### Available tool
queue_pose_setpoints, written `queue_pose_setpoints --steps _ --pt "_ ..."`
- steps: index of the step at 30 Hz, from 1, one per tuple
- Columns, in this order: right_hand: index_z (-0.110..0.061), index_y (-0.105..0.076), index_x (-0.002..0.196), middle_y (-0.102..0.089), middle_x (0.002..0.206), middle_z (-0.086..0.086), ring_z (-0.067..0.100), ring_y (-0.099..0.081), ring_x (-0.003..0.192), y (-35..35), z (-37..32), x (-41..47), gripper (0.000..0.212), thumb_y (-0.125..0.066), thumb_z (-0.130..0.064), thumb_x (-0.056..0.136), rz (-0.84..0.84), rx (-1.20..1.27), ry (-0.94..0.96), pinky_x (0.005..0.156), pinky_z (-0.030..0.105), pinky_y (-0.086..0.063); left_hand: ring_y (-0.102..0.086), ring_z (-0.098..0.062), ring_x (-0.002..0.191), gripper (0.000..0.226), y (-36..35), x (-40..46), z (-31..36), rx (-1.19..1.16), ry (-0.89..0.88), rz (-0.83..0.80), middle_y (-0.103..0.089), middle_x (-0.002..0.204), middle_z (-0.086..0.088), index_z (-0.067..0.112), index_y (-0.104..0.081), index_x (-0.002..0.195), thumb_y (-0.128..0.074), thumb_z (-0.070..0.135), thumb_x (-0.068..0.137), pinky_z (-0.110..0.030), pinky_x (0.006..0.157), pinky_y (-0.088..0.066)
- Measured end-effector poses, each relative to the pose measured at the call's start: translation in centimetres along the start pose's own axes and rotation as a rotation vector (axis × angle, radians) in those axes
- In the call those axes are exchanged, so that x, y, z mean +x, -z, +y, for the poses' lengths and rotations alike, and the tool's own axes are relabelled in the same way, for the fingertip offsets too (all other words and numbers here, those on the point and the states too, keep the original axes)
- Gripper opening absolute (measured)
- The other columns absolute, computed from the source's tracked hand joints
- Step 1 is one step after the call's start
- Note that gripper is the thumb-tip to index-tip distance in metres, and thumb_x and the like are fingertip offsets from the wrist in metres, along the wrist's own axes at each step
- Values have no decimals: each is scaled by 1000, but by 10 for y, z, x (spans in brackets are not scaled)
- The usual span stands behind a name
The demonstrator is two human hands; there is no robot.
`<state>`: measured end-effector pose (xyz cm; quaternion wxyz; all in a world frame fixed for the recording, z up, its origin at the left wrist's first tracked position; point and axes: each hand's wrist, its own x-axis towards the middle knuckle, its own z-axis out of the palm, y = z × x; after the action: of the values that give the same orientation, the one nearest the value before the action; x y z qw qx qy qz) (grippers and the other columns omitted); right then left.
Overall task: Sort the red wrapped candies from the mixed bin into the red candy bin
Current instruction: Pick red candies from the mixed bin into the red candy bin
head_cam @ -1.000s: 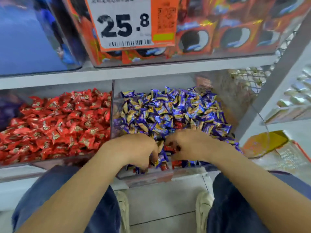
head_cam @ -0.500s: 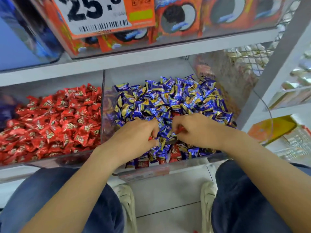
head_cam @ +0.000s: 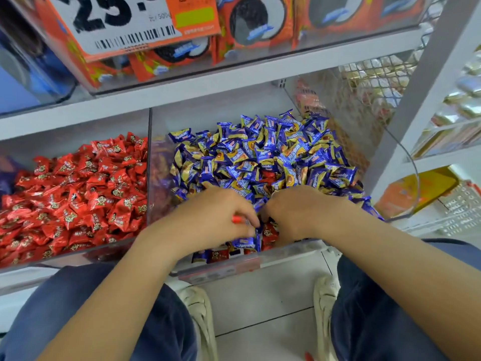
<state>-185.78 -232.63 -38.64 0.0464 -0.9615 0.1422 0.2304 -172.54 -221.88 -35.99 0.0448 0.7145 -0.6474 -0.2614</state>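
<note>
The mixed bin (head_cam: 291,252) on the right of the lower shelf is heaped with blue and gold wrapped candies (head_cam: 263,155). A few red wrapped candies show among them: one mid-pile (head_cam: 268,176) and some at the front (head_cam: 269,234). The red candy bin (head_cam: 78,252) stands to its left, full of red wrapped candies (head_cam: 78,188). Both hands are in the front of the mixed bin, almost touching. My left hand (head_cam: 210,220) is curled, with a bit of red wrapper (head_cam: 237,219) showing between its fingers. My right hand (head_cam: 302,213) digs knuckles-up into the pile, fingertips hidden.
A clear divider wall (head_cam: 149,165) separates the two bins. The shelf above (head_cam: 234,82) carries orange cookie packs and a price sign (head_cam: 117,19). A grey upright post (head_cam: 426,82) and a wire mesh panel stand at the right. My knees and white shoes (head_cam: 200,316) are below.
The view has tilted down and moved closer. Both hands have stayed at the front of the mixed bin, closing toward each other; a red wrapper now shows in my left hand.
</note>
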Motion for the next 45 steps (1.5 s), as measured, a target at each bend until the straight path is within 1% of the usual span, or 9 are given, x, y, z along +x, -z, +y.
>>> queue_pose_setpoints --steps 4,9,18,22,29,33,36,41,45 --pt "-20 -61 100 -56 80 -4 22 -58 82 -1 -8 3 17 -56 -32 89 18 6 48 59 30 -41 -59 -10 98 45 -20 16 3 127 -40 -304 -67 108 18 50 -66 107 -62 14 80 -37 79 -52" --pt "-20 -61 86 -53 70 -4 17 -48 66 3 -2 -1 12 -61 -32 85 -80 215 60 51 25 -35 -51 -20 107 58 -22 18 3 327 -27 -348 -50 126 8 39 -62 116 -40 -4 82 -30 58 -36" --pt "-28 -65 119 -61 102 -12 10 -54 93 1 7 -5 31 -60 -24 88 -198 412 80 76 20 -41 -51 -15 89 9 -21 9 6 329 -5 -132 -54 104 10 31 -60 96 -59 27 88 -27 53 -25" --pt "-23 -68 113 -65 94 -16 5 -52 80 2 7 -1 25 -58 -30 91 -256 368 108 67 16 -39 -61 -9 88 18 -3 -2 2 159 33 138 -68 97 12 40 -56 88 -58 54 78 -30 72 -49" --pt "-19 -67 108 -65 102 1 20 -59 91 13 2 1 21 -58 -24 89 -313 612 206 85 38 -48 -68 -13 88 35 20 -20 -8 20 116 361 -72 96 11 45 -54 86 -48 73 66 -38 84 -52" --pt "-40 -66 98 -62 104 20 31 -54 81 14 6 -3 16 -56 -33 88 -276 813 264 77 48 -45 -55 -4 117 14 21 -19 -4 15 100 419 -50 135 26 46 -67 83 -63 59 77 -37 96 -45" --pt "-36 -69 97 -65 97 10 19 -56 81 11 4 -5 28 -54 -57 86 -269 861 260 81 36 -45 -52 -5 122 9 21 -19 -5 41 131 429 -36 145 26 45 -70 84 -64 50 80 -37 96 -44" --pt "-17 -69 96 -60 88 8 4 -49 75 9 -6 -10 32 -61 -46 87 -152 885 304 74 23 -38 -63 -11 91 8 15 -16 -5 52 145 587 -67 109 17 30 -58 82 -62 37 84 -31 70 -47" --pt "-11 -67 88 -53 76 -2 2 -43 65 8 -15 -11 27 -65 -38 86 -68 930 305 60 15 -32 -61 -13 78 9 13 -14 -2 49 167 571 -67 90 14 30 -54 86 -59 37 85 -30 64 -42"
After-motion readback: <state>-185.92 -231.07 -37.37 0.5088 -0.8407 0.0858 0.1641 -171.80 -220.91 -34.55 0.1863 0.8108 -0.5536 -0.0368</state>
